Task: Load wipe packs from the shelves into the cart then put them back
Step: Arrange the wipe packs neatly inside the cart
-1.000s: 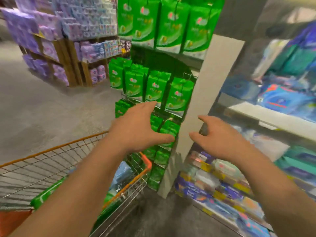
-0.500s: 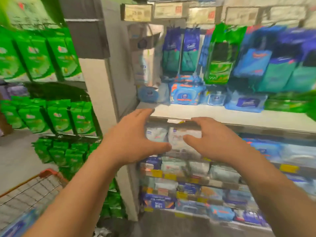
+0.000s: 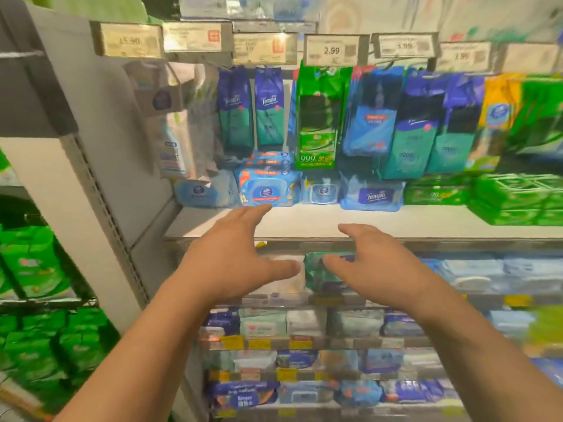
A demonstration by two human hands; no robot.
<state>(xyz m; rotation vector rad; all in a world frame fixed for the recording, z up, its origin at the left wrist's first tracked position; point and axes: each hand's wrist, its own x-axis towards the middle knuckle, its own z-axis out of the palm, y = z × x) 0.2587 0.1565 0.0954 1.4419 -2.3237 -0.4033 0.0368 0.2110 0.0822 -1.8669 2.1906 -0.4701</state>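
Observation:
My left hand (image 3: 234, 257) and my right hand (image 3: 374, 263) reach forward side by side in front of the white shelf (image 3: 304, 222), both with fingers spread and holding nothing. A stack of blue wipe packs (image 3: 265, 190) lies on that shelf just beyond my left fingertips. A blue Tempo wipe pack (image 3: 370, 194) lies further right. A green wipe pack (image 3: 323, 271) shows between my hands on the shelf below. The cart is out of view.
Hanging blue and green packs (image 3: 316, 117) fill the back of the upper shelf under price tags (image 3: 332, 50). Green flat packs (image 3: 515, 199) sit at right. Lower shelves (image 3: 304, 342) hold several small wipe packs. Green bags (image 3: 33, 263) hang past the grey upright at left.
My view has swung right and up from the cart and green bags to the wipe shelves. Both empty hands have moved closer to the white shelf.

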